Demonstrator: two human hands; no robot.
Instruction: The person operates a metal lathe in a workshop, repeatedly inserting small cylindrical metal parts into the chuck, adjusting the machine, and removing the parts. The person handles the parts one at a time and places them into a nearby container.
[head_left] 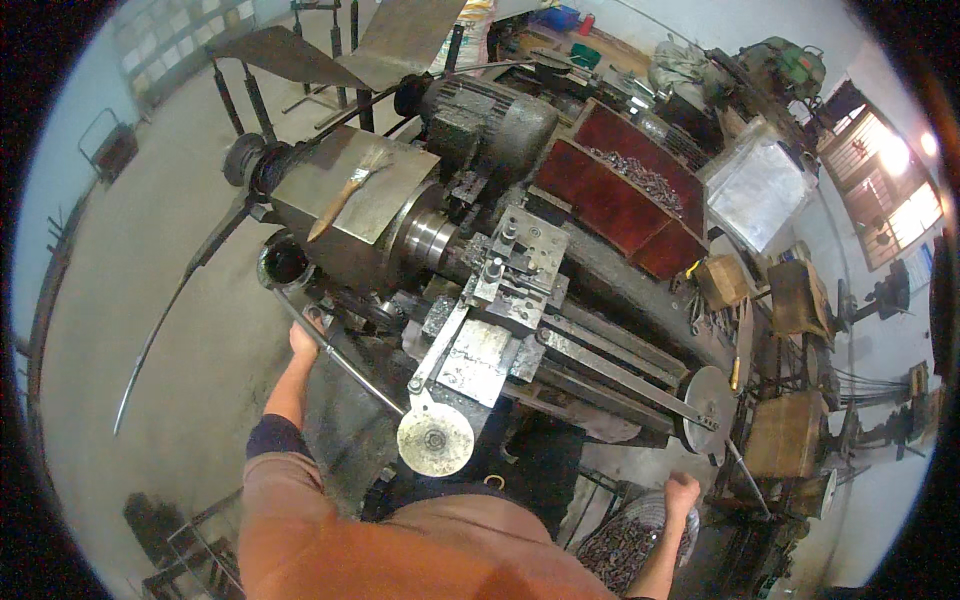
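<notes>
In the head view, I find the left hand (306, 335) beside the slanting steel rod (350, 366), low at the front of the lathe's headstock (345, 258); its fingers are partly hidden, so I cannot tell whether they grip. The rod looks rigid, fairly heavy and perhaps slick with oil; I'd hold its bare middle. The right hand (682, 492) is curled into a loose fist over a pale basin (648, 504) of small dark metal pieces (618, 552); whether it encloses anything, I can't tell. A red-brown bin (600, 210) behind the lathe holds greyish metal bits (640, 178).
</notes>
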